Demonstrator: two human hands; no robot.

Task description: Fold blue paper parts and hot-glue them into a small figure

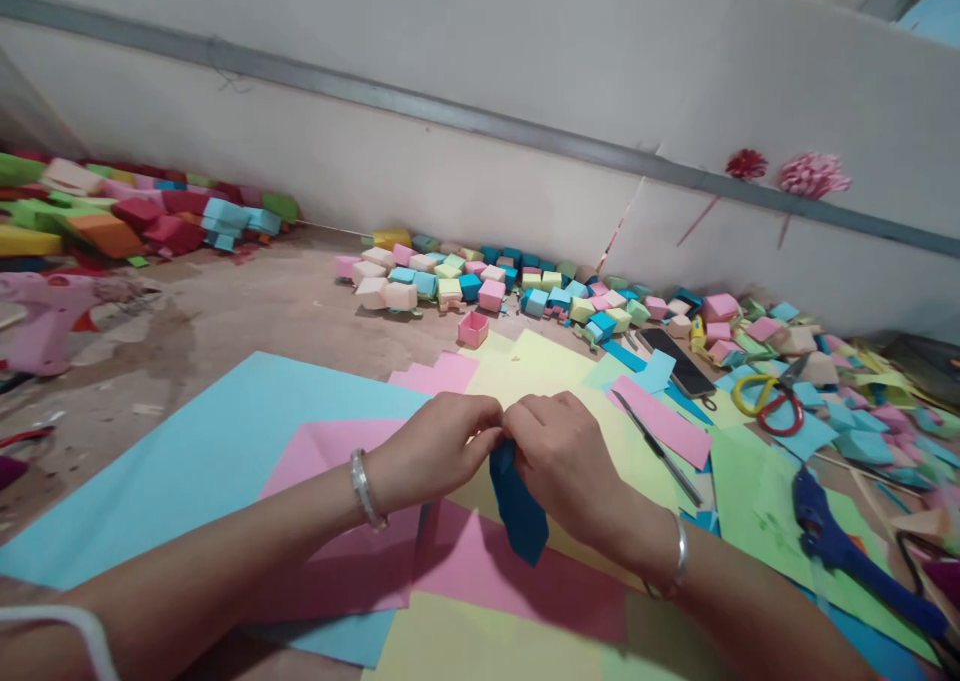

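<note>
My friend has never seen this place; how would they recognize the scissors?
On the work table, go right past the black phone. The scissors lie beside it, partly on light blue paper. One handle loop is yellow, the other red, unlike the blue glue gun nearer the person.

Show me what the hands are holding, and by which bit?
The left hand and right hand pinch a blue paper piece together, at its upper end.

Pink glue gun cut off L, blue ppr partly hidden by fingers
</note>
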